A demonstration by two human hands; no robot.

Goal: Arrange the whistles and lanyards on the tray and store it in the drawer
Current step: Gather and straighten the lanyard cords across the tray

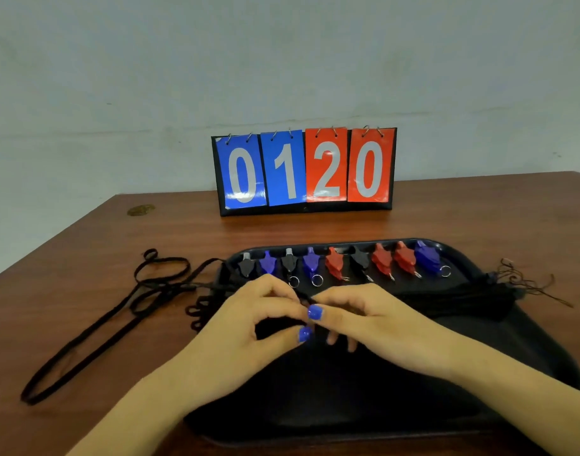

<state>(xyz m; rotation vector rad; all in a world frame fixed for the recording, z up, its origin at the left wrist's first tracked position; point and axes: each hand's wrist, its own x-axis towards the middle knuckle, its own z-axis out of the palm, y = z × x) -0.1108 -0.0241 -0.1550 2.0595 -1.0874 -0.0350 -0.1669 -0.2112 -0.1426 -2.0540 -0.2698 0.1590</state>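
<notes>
A: On the left I see a loose black lanyard (94, 327) trailing off the tray (314, 406) onto the table (479, 212).

B: And my hands?

A: Left hand (249, 327) and right hand (367, 320) pinch a black cord over the tray. Tug it and the whistles (341, 261) along the far rim may scatter. The frayed bundle (479, 297) on the right could snag. The scoreboard (305, 169) stands behind.

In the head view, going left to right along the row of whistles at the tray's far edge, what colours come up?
Black whistle → blue → black → blue → red → black → red → red → blue.
</notes>
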